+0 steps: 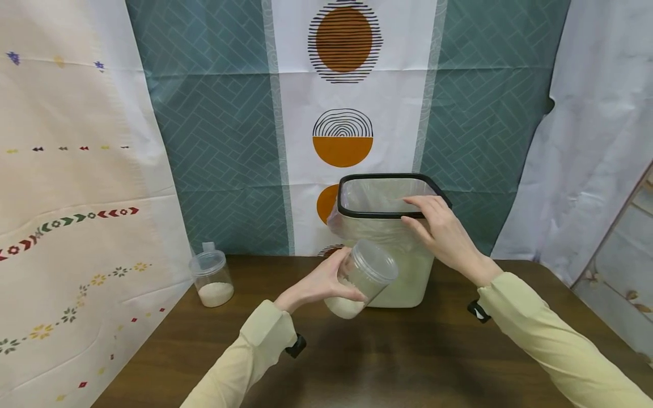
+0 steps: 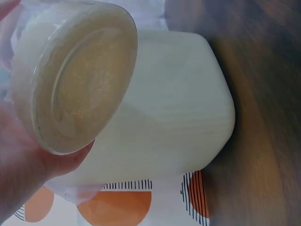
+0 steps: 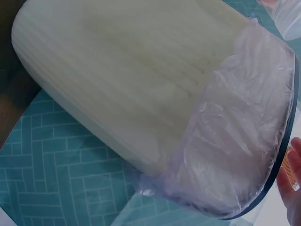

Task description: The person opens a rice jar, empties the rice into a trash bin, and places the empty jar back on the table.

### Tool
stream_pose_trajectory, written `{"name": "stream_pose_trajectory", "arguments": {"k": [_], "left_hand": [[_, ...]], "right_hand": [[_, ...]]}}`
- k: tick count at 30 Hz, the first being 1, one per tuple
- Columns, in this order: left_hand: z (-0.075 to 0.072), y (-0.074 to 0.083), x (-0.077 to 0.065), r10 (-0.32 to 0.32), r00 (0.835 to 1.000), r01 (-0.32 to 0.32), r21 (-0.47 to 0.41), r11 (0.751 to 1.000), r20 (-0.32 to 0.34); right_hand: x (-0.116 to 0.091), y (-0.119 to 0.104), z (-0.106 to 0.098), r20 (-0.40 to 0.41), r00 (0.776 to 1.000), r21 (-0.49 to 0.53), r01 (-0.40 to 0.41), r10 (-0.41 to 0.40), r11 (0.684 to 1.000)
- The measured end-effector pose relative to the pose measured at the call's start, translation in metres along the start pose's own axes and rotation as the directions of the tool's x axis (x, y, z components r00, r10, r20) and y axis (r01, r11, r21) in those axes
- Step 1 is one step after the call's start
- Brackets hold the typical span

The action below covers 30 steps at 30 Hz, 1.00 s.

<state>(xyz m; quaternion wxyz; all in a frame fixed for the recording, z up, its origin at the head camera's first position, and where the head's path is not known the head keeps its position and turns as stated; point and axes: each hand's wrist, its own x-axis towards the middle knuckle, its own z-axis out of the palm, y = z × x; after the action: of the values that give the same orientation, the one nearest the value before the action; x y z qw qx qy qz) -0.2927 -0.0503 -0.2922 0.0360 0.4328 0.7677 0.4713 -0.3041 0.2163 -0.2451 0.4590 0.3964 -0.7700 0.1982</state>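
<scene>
My left hand (image 1: pixel 318 281) grips a clear plastic jar (image 1: pixel 371 266) round its side, in front of the bin. The jar leans to the right, its top end toward the bin, with white grains (image 1: pixel 344 306) gathered low inside. In the left wrist view the jar's round base (image 2: pixel 91 87) faces the camera. A pale trash bin (image 1: pixel 403 283) stands upright behind the jar, with a black rim (image 1: pixel 382 215) and a clear plastic liner (image 3: pixel 235 127) folded over its edge. My right hand (image 1: pixel 449 237) is at the rim's right front, fingers extended over the opening and holding nothing.
A second clear jar (image 1: pixel 213 279) with white grains stands at the left on the dark wooden table (image 1: pixel 367 362). A patterned curtain (image 1: pixel 219 130) hangs behind the bin, with an embroidered cloth (image 1: pixel 76 226) at the left and white fabric (image 1: pixel 586 113) at the right.
</scene>
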Motion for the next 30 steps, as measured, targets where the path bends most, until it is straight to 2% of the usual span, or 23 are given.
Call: {"name": "stream_pose_trajectory", "arguments": {"k": [5,13,20,25,30], "left_hand": [[0.001,-0.014,0.012,0.025,1.000,-0.025,0.051,0.998,-0.010],[0.002,-0.007,0.020,0.034,0.999,-0.030,0.104,0.994,-0.035],[0.007,-0.005,0.025,0.032,0.998,-0.023,0.142,0.990,-0.062],[0.010,-0.002,0.029,0.038,0.996,-0.026,0.157,0.987,-0.078],[0.012,0.000,0.034,0.044,0.995,-0.030,0.150,0.988,-0.093]], "right_hand": [[-0.009,0.002,-0.004,0.000,1.000,0.018,-0.013,0.013,1.000],[-0.019,0.002,-0.009,-0.017,1.000,0.036,-0.024,0.025,0.999],[-0.032,-0.008,-0.012,-0.024,0.998,0.131,-0.051,0.054,0.990],[-0.040,-0.016,-0.009,-0.001,0.994,0.215,-0.111,0.114,0.970],[-0.037,-0.037,-0.012,0.032,0.983,0.322,-0.180,0.179,0.930]]}}
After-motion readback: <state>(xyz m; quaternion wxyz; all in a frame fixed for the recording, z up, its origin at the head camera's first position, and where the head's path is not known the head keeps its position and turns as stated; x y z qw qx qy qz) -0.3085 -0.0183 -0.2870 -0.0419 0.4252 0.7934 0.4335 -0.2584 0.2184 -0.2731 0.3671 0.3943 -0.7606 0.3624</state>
